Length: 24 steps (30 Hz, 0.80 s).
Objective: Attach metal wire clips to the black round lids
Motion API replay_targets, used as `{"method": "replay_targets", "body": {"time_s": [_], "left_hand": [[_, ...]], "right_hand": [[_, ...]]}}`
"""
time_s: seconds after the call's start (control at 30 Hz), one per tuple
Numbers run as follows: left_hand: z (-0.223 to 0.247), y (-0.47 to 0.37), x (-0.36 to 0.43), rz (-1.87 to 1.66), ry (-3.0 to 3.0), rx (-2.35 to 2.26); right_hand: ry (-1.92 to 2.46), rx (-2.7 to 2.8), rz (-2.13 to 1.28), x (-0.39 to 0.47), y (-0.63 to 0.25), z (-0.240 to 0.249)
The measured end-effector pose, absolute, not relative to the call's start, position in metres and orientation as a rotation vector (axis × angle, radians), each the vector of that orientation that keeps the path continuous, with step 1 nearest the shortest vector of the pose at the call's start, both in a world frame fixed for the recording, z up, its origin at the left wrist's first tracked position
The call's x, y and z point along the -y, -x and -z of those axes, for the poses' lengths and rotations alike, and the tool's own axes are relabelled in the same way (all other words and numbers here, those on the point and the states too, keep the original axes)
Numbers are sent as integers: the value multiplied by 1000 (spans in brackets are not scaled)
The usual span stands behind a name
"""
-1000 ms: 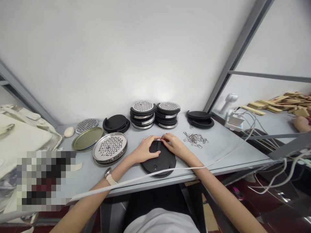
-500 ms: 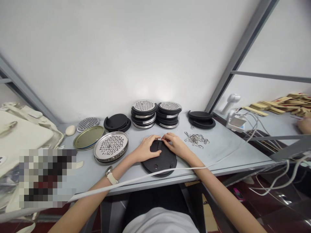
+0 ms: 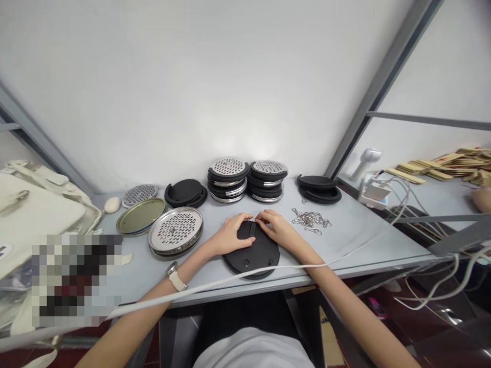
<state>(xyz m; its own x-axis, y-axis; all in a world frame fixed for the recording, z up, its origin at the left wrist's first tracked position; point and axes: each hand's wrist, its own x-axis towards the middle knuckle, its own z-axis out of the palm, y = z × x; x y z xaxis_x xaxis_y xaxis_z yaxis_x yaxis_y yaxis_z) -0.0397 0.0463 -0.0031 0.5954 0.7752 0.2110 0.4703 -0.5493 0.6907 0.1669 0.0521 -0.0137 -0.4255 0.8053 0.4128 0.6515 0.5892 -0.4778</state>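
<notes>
Nothing much had shifted: the left hand [image 3: 229, 236], thumb and fingers apart, and the right hand [image 3: 276, 228] (whether its fingers pinched anything, I couldn't tell) stayed at the black disc [image 3: 261, 249] on the bench [image 3: 341, 230], its far edge seemingly unfinished.

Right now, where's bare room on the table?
Right of the metal clips, crossed in view by the white cable; also a narrow strip between the left hand and the disc stacks. Crowded: left, around the gold lid.
</notes>
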Motion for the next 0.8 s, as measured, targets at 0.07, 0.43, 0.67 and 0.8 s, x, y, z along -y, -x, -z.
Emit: {"method": "replay_targets", "body": {"time_s": [0.07, 0.43, 0.67, 0.8], "left_hand": [[2, 40, -46, -685, -2239, -983], [2, 40, -47, -662, -2291, -950], [4, 40, -48, -647, -2309, -958], [4, 40, -48, -641, -2306, -968]], "right_hand": [[1158, 2199, -326, -52, -167, 15], [1162, 2203, -325, -53, -168, 15], [1163, 2204, -333, -52, -167, 15], [1170, 2203, -337, -52, -168, 15]]}}
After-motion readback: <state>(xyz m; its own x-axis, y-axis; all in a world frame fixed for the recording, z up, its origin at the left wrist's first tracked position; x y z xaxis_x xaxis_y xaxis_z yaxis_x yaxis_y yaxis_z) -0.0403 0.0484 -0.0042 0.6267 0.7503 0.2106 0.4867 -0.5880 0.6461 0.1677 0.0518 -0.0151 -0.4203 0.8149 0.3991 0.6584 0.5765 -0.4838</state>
